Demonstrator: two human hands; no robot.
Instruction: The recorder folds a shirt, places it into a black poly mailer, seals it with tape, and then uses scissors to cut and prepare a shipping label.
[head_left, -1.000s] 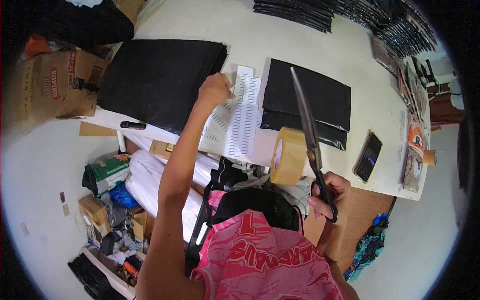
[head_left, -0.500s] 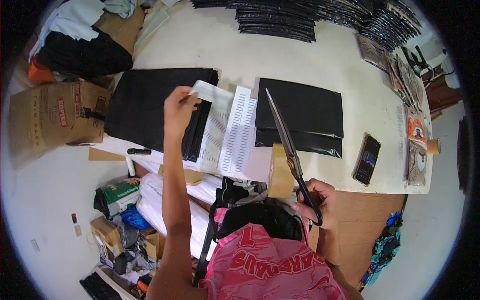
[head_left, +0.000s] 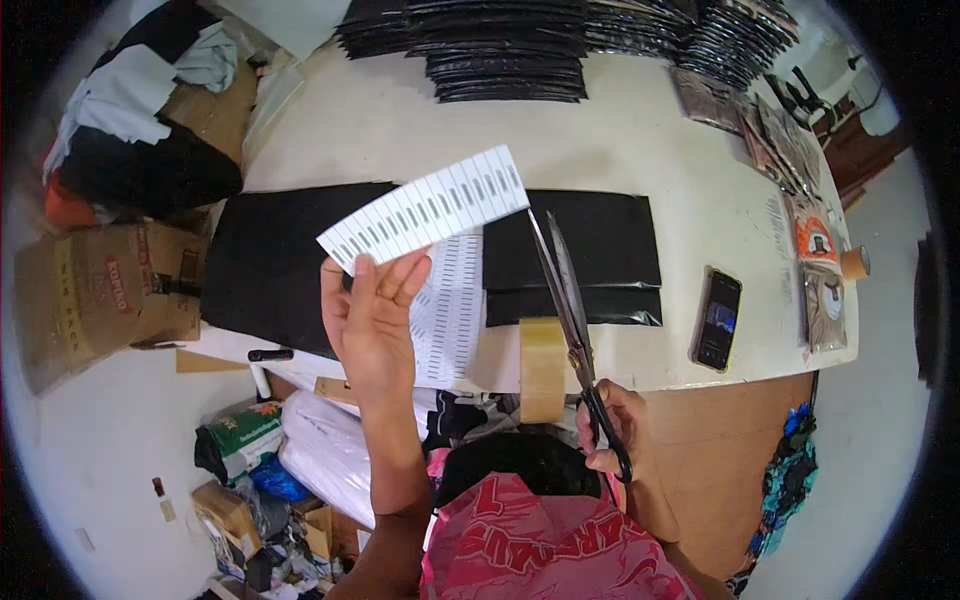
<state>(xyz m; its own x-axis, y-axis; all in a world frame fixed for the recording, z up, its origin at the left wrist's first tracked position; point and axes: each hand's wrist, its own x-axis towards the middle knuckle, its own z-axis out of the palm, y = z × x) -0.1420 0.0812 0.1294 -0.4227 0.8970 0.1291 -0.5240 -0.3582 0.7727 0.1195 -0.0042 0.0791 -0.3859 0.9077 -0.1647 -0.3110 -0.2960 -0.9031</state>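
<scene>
A white printed label strip (head_left: pixel 430 207) is pinched in my left hand (head_left: pixel 374 310), held up above the table and tilted up toward the right. My right hand (head_left: pixel 612 428) grips the handles of long black-handled scissors (head_left: pixel 571 325). The slightly parted blades point up and away, their tips beside the strip's right end. Beneath the strip lie more printed label sheets (head_left: pixel 450 310), partly hidden by my left hand. A pile of black plastic pouches (head_left: pixel 265 265) lies to their left. To the right is a folded black pouch (head_left: pixel 580 240). A tape roll (head_left: pixel 541 370) stands at the near table edge.
A phone (head_left: pixel 717 318) lies on the white table (head_left: pixel 700 160) at right. Stacked black packages (head_left: pixel 510 60) line the far side, with clear-bagged items (head_left: pixel 822 305) along the right edge. A cardboard box (head_left: pixel 110 300) sits at left, and a black marker (head_left: pixel 270 355) at the near-left edge.
My left hand has lifted a label strip from the sheets and brought it right, near the scissor tips. The scissor blades have parted a little more. The view has shifted slightly.
</scene>
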